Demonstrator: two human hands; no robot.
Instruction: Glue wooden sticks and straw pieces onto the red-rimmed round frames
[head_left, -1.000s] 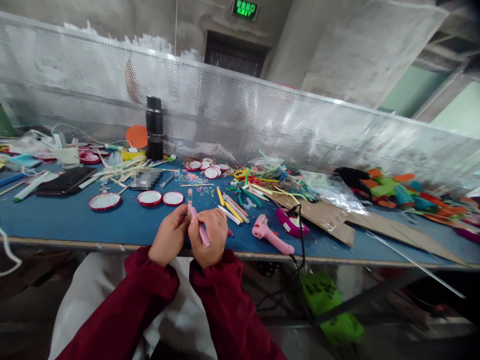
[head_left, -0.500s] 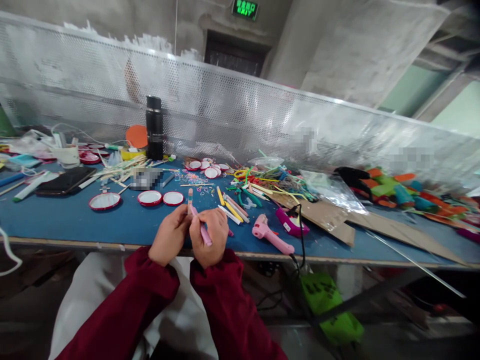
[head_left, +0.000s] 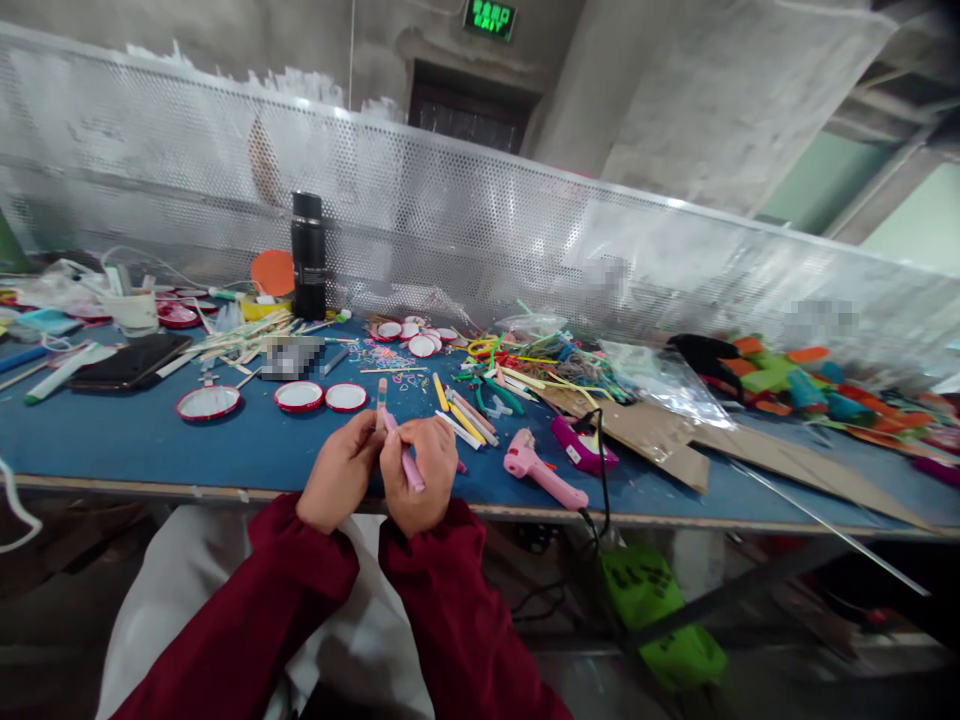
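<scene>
Pink plastic straw (head_left: 405, 455), slender and tubular, is pinched between the left hand (head_left: 339, 472) and the right hand (head_left: 421, 478) just above the near edge of the blue bench (head_left: 150, 440). Both grips are closed on it. It is judged light, smooth and easily kinked, best held near mid-length with fingertips. A glossy pink glue gun (head_left: 544, 470) and round red-rimmed lids (head_left: 298, 396) are seen nearby.

A black flask (head_left: 308, 256) stands upright at the back of the blue table (head_left: 150, 440). In front of the flask lie three red-rimmed lids (head_left: 298, 396); left of it a dark phone (head_left: 131, 362); right of it a pink glue gun (head_left: 541, 466) and brown cardboard (head_left: 712, 448).
</scene>
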